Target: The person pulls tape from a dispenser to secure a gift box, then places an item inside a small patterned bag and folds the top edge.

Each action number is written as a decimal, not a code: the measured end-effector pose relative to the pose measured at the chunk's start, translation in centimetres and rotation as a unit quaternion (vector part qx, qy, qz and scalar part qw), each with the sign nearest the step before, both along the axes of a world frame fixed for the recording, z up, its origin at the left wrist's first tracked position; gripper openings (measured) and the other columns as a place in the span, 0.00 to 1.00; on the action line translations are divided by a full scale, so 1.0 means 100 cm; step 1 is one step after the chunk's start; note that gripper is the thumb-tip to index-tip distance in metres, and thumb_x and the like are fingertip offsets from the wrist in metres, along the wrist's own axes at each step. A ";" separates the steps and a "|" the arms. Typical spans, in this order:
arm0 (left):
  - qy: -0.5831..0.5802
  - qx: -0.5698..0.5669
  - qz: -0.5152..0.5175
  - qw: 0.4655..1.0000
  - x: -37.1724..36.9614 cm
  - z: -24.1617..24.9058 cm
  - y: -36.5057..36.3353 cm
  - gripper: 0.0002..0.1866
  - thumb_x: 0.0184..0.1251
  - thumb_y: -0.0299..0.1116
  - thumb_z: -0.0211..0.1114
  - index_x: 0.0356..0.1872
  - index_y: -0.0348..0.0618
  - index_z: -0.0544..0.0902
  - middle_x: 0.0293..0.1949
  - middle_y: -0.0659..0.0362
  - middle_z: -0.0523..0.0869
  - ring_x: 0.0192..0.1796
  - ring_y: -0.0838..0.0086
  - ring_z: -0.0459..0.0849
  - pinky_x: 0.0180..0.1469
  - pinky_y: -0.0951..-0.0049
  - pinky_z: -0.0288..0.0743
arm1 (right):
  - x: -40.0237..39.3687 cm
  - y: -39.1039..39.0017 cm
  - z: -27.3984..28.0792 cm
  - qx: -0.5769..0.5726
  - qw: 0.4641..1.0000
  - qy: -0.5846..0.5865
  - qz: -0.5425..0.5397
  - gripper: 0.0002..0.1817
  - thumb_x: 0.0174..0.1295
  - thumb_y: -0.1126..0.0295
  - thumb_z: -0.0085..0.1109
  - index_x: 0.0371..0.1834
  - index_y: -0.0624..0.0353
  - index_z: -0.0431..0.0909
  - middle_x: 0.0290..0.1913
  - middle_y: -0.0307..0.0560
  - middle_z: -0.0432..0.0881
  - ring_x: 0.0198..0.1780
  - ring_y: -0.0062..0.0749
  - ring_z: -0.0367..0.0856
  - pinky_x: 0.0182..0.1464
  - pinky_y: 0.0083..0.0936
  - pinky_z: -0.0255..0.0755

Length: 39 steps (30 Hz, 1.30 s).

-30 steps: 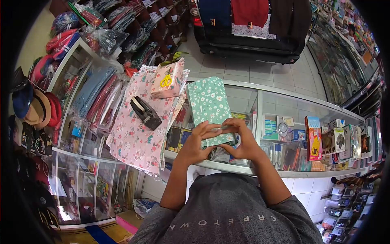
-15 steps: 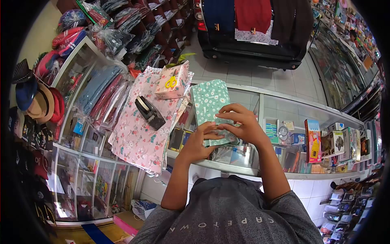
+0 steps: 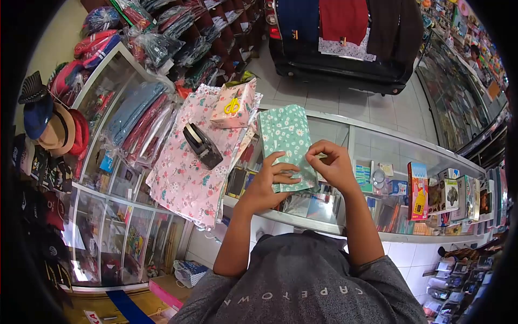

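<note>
A flat parcel in green daisy-print wrapping paper [image 3: 286, 129] lies on the glass counter in front of me. My left hand [image 3: 265, 183] rests on its lower left part, fingers spread across the paper. At the parcel's right edge, my right hand [image 3: 333, 164] has thumb and forefinger pinched together; whatever is between them is too small to make out. To the left, a black tape dispenser [image 3: 203, 147] stands on a stack of pink floral paper sheets [image 3: 175, 175]. Yellow-handled scissors [image 3: 232, 106] lie on a pink floral box [image 3: 220, 114] at the stack's far end.
Boxed goods [image 3: 418, 191] stand along the right of the glass counter [image 3: 356, 229]. Plastic-wrapped clothes [image 3: 135, 119] are piled on the left display case. Hats [image 3: 56, 132] hang at far left. Beyond the counter is a black vehicle-shaped stand [image 3: 340, 78] draped with cloths.
My right hand has moved from over the parcel's middle to its right edge, its fingers now pinched. My left hand stays on the paper, fingers a little more spread. The view has shifted slightly.
</note>
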<state>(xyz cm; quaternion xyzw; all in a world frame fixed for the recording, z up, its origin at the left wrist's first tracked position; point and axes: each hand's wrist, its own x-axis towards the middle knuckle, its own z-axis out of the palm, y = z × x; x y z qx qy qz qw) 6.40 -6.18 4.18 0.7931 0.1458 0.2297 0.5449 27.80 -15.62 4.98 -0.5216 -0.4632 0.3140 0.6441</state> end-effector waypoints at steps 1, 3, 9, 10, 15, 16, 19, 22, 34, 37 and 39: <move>-0.002 -0.003 -0.011 1.000 -0.001 0.001 0.001 0.51 0.55 0.17 0.75 0.77 0.44 0.53 0.63 0.52 0.85 0.62 0.61 0.90 0.69 0.61 0.79 | -0.001 -0.006 0.000 -0.020 0.999 -0.018 0.018 0.06 0.67 0.75 0.70 0.44 0.64 0.87 0.47 0.44 0.89 0.41 0.21 0.85 0.41 0.16 0.76; 0.004 -0.004 -0.011 1.000 0.000 0.003 0.003 0.51 0.55 0.17 0.74 0.78 0.44 0.53 0.64 0.51 0.85 0.62 0.60 0.90 0.69 0.61 0.79 | -0.016 -0.016 0.006 0.001 0.999 -0.050 0.009 0.07 0.68 0.75 0.69 0.46 0.63 0.86 0.48 0.44 0.89 0.43 0.24 0.86 0.44 0.19 0.78; 0.018 -0.005 -0.009 1.000 -0.002 0.004 0.004 0.53 0.54 0.17 0.75 0.78 0.43 0.52 0.63 0.51 0.84 0.61 0.60 0.90 0.69 0.61 0.79 | -0.043 -0.039 -0.008 0.057 0.995 -0.074 0.034 0.30 0.63 0.76 0.75 0.66 0.63 0.71 0.55 0.50 0.88 0.58 0.38 0.88 0.60 0.34 0.80; 0.019 -0.007 -0.009 1.000 -0.002 0.002 0.003 0.53 0.54 0.17 0.75 0.78 0.43 0.52 0.63 0.51 0.84 0.61 0.60 0.90 0.69 0.61 0.79 | -0.042 -0.040 -0.010 0.054 0.995 -0.074 0.034 0.30 0.63 0.76 0.75 0.66 0.63 0.71 0.55 0.50 0.88 0.58 0.38 0.88 0.60 0.34 0.80; 0.008 0.051 -0.003 0.999 0.000 -0.006 0.010 0.55 0.52 0.18 0.76 0.78 0.41 0.50 0.63 0.52 0.85 0.69 0.60 0.83 0.77 0.56 0.67 | -0.037 -0.039 -0.023 0.015 0.966 -0.254 0.047 0.38 0.60 0.75 0.78 0.70 0.61 0.65 0.65 0.58 0.81 0.69 0.47 0.81 0.72 0.43 0.73; -0.010 0.122 -0.006 0.992 0.001 -0.008 0.012 0.55 0.51 0.18 0.76 0.79 0.41 0.50 0.62 0.52 0.85 0.73 0.60 0.80 0.79 0.55 0.63 | -0.036 -0.039 -0.025 0.002 0.961 -0.274 0.044 0.39 0.60 0.75 0.78 0.72 0.61 0.63 0.66 0.59 0.81 0.69 0.48 0.81 0.71 0.43 0.75; -0.012 0.061 0.015 0.998 0.002 -0.006 0.008 0.56 0.51 0.19 0.76 0.79 0.42 0.49 0.60 0.52 0.87 0.77 0.58 0.74 0.81 0.53 0.58 | -0.034 -0.038 -0.036 0.007 0.972 -0.233 0.026 0.39 0.62 0.75 0.75 0.73 0.60 0.62 0.63 0.60 0.83 0.66 0.52 0.83 0.67 0.41 0.78; 0.007 0.130 -0.008 0.991 0.000 -0.006 0.010 0.60 0.51 0.16 0.76 0.81 0.44 0.45 0.66 0.42 0.77 0.67 0.63 0.84 0.75 0.57 0.69 | -0.032 -0.039 -0.033 0.006 0.977 -0.213 0.031 0.38 0.64 0.75 0.72 0.75 0.57 0.60 0.63 0.58 0.85 0.66 0.54 0.83 0.66 0.41 0.78; -0.026 0.093 0.027 0.995 0.029 0.041 0.004 0.27 0.64 0.25 0.75 0.66 0.42 0.85 0.54 0.52 0.88 0.57 0.67 0.87 0.55 0.70 0.81 | -0.032 -0.041 -0.031 -0.030 0.980 -0.191 0.035 0.38 0.62 0.77 0.73 0.74 0.57 0.64 0.63 0.57 0.85 0.66 0.51 0.84 0.65 0.40 0.79; -0.080 0.112 0.048 0.989 0.035 0.030 0.010 0.22 0.62 0.24 0.77 0.59 0.42 0.89 0.49 0.53 0.91 0.52 0.68 0.89 0.53 0.71 0.82 | -0.031 -0.040 -0.032 -0.025 0.980 -0.198 0.024 0.36 0.62 0.77 0.73 0.72 0.58 0.67 0.62 0.57 0.85 0.65 0.51 0.85 0.64 0.39 0.80; -0.106 0.127 0.043 0.985 0.036 0.017 0.014 0.19 0.62 0.23 0.77 0.56 0.41 0.90 0.47 0.53 0.91 0.50 0.68 0.89 0.52 0.71 0.82 | -0.032 -0.040 -0.030 -0.029 0.980 -0.193 0.023 0.34 0.61 0.78 0.73 0.71 0.59 0.69 0.61 0.58 0.86 0.64 0.52 0.85 0.63 0.39 0.81</move>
